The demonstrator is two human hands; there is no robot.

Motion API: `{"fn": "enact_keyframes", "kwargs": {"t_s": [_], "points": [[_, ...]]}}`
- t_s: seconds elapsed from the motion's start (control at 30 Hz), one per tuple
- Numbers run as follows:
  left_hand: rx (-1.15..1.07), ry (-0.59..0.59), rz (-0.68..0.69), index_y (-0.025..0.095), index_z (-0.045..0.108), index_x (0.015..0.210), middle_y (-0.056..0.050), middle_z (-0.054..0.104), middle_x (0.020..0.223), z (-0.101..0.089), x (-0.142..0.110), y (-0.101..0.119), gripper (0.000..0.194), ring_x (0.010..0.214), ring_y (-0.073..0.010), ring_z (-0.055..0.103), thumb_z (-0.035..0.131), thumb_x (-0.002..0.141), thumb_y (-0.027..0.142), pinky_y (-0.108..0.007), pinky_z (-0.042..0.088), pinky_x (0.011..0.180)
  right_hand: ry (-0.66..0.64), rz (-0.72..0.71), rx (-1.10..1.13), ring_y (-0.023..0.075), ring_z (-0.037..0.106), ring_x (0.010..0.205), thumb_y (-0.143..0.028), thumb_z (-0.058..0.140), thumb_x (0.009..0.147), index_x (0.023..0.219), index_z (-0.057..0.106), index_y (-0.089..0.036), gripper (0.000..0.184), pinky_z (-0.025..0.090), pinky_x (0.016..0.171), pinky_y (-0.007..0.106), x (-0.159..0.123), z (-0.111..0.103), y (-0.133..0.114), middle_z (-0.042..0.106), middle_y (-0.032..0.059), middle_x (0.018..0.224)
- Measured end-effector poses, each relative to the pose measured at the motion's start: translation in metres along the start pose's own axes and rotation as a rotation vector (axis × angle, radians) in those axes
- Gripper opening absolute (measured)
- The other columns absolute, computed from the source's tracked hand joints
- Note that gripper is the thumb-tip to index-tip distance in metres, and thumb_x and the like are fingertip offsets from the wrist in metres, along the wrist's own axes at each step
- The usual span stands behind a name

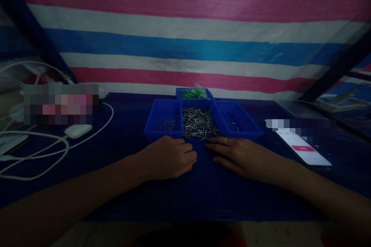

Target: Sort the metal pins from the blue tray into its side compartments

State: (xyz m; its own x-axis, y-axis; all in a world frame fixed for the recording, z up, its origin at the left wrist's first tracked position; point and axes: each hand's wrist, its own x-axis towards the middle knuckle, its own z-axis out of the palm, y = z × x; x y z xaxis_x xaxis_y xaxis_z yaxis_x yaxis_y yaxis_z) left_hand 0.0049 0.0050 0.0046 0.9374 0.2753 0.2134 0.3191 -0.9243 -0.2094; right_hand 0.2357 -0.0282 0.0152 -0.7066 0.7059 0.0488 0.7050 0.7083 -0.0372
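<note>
A heap of small silvery metal pins (199,120) lies on the blue table (203,197), between a left blue tray (166,108) and a right blue tray (245,119). A few of the same pins are inside each tray. My left hand (171,157) rests in front of the left tray with its fingers curled under. Whatever is in that hand, if anything, is hidden. My right hand (237,153), wearing a ring, lies with fingers stretched out flat, its fingertips by the near edge of the heap.
Behind the heap, a third blue tray (194,103) contains green items in clear plastic (197,92). To the right lies a lit phone (304,148). White cables (68,148) and a white adapter (78,131) are at left. A striped plastic sheet (185,50) hangs behind the table.
</note>
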Motion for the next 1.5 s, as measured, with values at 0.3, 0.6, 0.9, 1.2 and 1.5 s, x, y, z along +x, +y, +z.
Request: {"fn": "enact_keyframes", "kwargs": {"t_s": [0.3, 0.6, 0.9, 1.2, 1.5], "points": [[-0.003, 0.037, 0.000, 0.017, 0.053, 0.075, 0.000, 0.056, 0.068, 0.002, 0.000, 0.000, 0.020, 0.059, -0.0131, 0.051, 0.038, 0.087, 0.024, -0.024, 0.033, 0.047, -0.002, -0.027, 0.048, 0.0211, 0.051, 0.106, -0.035, 0.041, 0.088, 0.124, 0.043, -0.016, 0.041, 0.045, 0.088, 0.035, 0.000, -0.003, -0.002, 0.041, 0.0116, 0.130], [0.004, 0.026, 0.000, 0.018, 0.052, 0.075, 0.000, 0.056, 0.069, 0.001, 0.000, 0.000, 0.018, 0.060, -0.0135, 0.051, 0.039, 0.086, 0.024, -0.024, 0.034, 0.047, 0.038, -0.015, 0.015, 0.0204, 0.052, 0.106, -0.031, 0.042, 0.088, 0.123, 0.044, -0.018, 0.037, 0.045, 0.087, 0.034, 0.000, -0.003, -0.005, 0.040, 0.0109, 0.131], [-0.006, 0.035, 0.003, 0.017, 0.052, 0.076, 0.000, 0.055, 0.069, 0.001, 0.001, 0.000, 0.020, 0.060, -0.0132, 0.051, 0.038, 0.087, 0.024, -0.024, 0.033, 0.047, 0.029, -0.018, 0.021, 0.0194, 0.055, 0.100, -0.024, 0.038, 0.089, 0.120, 0.047, -0.016, 0.033, 0.047, 0.084, 0.034, 0.001, 0.000, -0.001, 0.051, 0.0096, 0.120], [-0.004, 0.008, -0.009, 0.018, 0.052, 0.075, 0.000, 0.055, 0.069, 0.002, 0.000, 0.000, 0.021, 0.060, -0.0136, 0.051, 0.037, 0.087, 0.025, -0.025, 0.033, 0.047, 0.001, -0.016, 0.046, 0.0140, 0.058, 0.076, -0.010, 0.037, 0.085, 0.108, 0.054, -0.015, 0.029, 0.048, 0.068, 0.026, 0.001, -0.001, 0.000, 0.059, 0.0066, 0.090], [-0.109, 0.076, -0.142, 0.017, 0.053, 0.073, 0.001, 0.055, 0.067, 0.004, 0.004, 0.015, 0.028, 0.061, -0.0131, 0.052, 0.039, 0.087, 0.035, -0.023, 0.031, 0.047, 0.068, -0.195, 0.076, 0.0144, 0.053, 0.081, -0.016, 0.036, 0.088, 0.107, 0.054, -0.016, 0.026, 0.044, 0.073, 0.028, 0.002, -0.001, -0.008, 0.056, 0.0062, 0.088]]}}
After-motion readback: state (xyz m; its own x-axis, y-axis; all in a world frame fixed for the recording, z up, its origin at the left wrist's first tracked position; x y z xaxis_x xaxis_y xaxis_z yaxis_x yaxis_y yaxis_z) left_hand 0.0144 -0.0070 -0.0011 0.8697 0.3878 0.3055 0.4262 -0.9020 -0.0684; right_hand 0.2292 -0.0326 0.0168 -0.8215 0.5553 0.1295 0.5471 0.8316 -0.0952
